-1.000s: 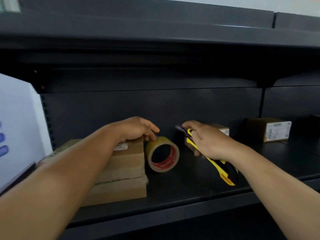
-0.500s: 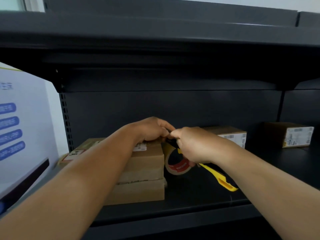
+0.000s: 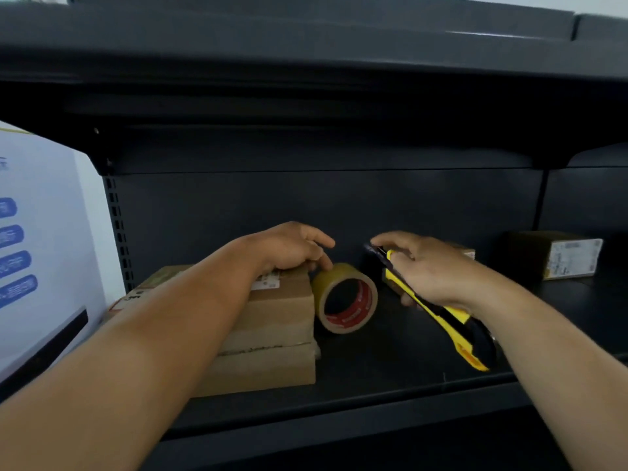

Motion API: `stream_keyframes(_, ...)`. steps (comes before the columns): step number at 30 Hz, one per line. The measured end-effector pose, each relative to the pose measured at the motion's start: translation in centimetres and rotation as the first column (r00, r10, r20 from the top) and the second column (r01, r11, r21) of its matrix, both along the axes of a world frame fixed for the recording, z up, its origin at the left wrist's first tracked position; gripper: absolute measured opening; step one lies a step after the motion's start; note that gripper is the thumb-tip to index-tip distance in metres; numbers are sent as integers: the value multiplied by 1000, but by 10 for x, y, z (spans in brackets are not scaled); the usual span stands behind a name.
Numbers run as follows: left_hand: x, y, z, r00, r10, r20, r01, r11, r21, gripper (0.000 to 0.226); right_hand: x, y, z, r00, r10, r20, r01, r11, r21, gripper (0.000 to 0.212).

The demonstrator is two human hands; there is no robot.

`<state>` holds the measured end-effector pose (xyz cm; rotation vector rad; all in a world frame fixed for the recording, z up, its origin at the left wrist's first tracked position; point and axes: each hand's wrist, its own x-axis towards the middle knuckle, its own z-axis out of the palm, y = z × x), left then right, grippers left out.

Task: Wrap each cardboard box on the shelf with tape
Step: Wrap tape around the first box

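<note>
Two cardboard boxes are stacked at the left of the dark shelf (image 3: 380, 372): the top box (image 3: 282, 307) on the bottom box (image 3: 265, 368). My left hand (image 3: 289, 248) rests on the top box, its fingertips touching the brown tape roll (image 3: 328, 278), which stands on edge against the stack. To the right, my right hand (image 3: 428, 270) grips a yellow and black utility knife (image 3: 457, 322) above the shelf. A small box (image 3: 467, 253) is mostly hidden behind that hand. Another labelled box (image 3: 557, 254) sits at the far right.
The upper shelf (image 3: 306, 45) overhangs close above the work area. The shelf's back panel (image 3: 306, 205) closes off the rear. A white poster with blue labels (image 3: 40, 253) stands at the left.
Half a second ago both hands met over the tape roll. They have since parted: the right hand moved right with the knife, and the left stays on the top box by the roll.
</note>
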<state>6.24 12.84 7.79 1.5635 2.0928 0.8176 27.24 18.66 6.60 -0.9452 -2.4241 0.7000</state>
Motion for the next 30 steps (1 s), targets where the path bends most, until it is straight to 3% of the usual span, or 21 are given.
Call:
stream_keyframes(6, 2, 0, -1, 1000, 6, -20, -6, 1000, 19, 34, -10, 40, -41, 955, -194, 226, 156, 972, 178, 39)
stream_keyframes(11, 1, 0, -1, 1000, 8, -24, -8, 1000, 14, 34, -18, 59, -62, 887, -148, 437, 75, 981, 178, 42)
stream_keyframes(13, 1, -1, -1, 1000, 12, -15, -12, 1000, 16, 33, -18, 65, -67, 879, -148, 454, 78, 983, 168, 42)
stream_keyframes(15, 2, -1, -1, 1000, 11, -5, -11, 1000, 17, 33, -20, 67, -65, 922, -172, 347, 125, 980, 155, 41)
stream_keyframes(17, 2, -1, 0, 1000, 8, 2, -9, 1000, 13, 33, -25, 59, -58, 989, -130, 73, 125, 989, 77, 40)
stream_keyframes(19, 1, -1, -1, 1000, 7, 4, -7, 1000, 10, 33, -32, 37, -47, 982, -31, -186, 36, 999, 23, 44)
stream_keyframes(20, 0, 0, -1, 1000, 5, 3, -5, 1000, 8, 33, -36, 24, -43, 972, 13, -234, -3, 999, 45, 49)
stream_keyframes(24, -3, 2, -3, 1000, 4, -3, -4, 1000, 26, 31, -62, -10, -42, 986, 15, -166, 7, 991, 131, 59)
stream_keyframes(27, -4, 3, -3, 1000, 9, -12, -9, 999, 31, 31, -80, -11, -49, 982, -102, -156, 127, 980, 154, 49)
stream_keyframes(30, -6, 3, -4, 1000, 1, 0, -1, 1000, 20, 30, -82, -8, -57, 957, -115, -267, 169, 967, 192, 31)
